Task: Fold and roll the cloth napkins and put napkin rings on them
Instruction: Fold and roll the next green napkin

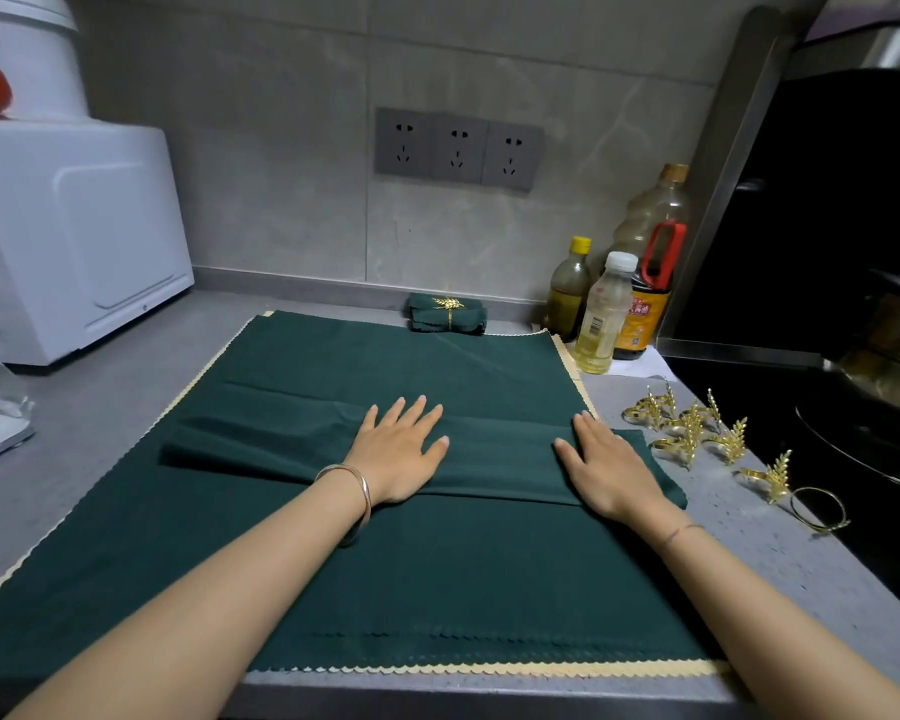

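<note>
The folded napkin (422, 459) and the stack beneath it (385, 563) are matt dark-green woven cloth with cream scalloped edging, the napkin rings (692, 428) are shiny gold-coloured metal, the counter (780, 537) is matt speckled grey, and the bottles (601, 314) are glossy clear plastic.

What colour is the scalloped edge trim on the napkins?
Cream trim on dark green napkins; clearest along the near edge, head view.
</note>
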### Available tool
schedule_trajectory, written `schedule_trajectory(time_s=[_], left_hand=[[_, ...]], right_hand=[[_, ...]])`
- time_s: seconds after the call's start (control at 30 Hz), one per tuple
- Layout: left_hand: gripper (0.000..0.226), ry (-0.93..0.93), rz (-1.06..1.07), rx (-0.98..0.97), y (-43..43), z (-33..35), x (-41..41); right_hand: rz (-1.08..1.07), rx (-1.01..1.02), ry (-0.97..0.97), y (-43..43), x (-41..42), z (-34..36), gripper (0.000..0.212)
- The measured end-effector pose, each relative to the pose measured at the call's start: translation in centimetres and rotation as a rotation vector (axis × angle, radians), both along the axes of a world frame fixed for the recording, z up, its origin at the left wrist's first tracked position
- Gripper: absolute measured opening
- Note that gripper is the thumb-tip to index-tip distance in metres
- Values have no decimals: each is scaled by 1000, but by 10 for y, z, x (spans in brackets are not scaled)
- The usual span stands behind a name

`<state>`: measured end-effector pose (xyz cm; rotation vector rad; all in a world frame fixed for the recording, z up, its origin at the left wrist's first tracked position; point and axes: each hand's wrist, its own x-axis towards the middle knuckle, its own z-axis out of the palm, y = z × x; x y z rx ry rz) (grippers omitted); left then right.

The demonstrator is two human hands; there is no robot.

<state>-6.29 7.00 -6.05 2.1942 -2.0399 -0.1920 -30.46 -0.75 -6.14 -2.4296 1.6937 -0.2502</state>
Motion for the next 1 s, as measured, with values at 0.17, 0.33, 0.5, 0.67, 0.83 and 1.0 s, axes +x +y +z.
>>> schedule_trajectory(time_s=[0.17,0.33,0.5,0.67,0.83,1.0], left_hand=[[55,1,8,2,1,1,-1],[55,-2,12,15,3,3,-3],[57,4,29,16,2,3,-4],[57,11,75,16,7,1,-1],[58,-16,145,19,17,-2,14],[57,-30,290,19,33,-5,56]], right_hand=[[-41,45,27,-6,-24,5,61],[-20,5,-33,1,-1,18,48],[197,1,-29,21,78,14,48],[216,8,-17,28,103,-2,56],[220,8,-2,27,101,-3,56],[219,4,3,26,100,-3,55]])
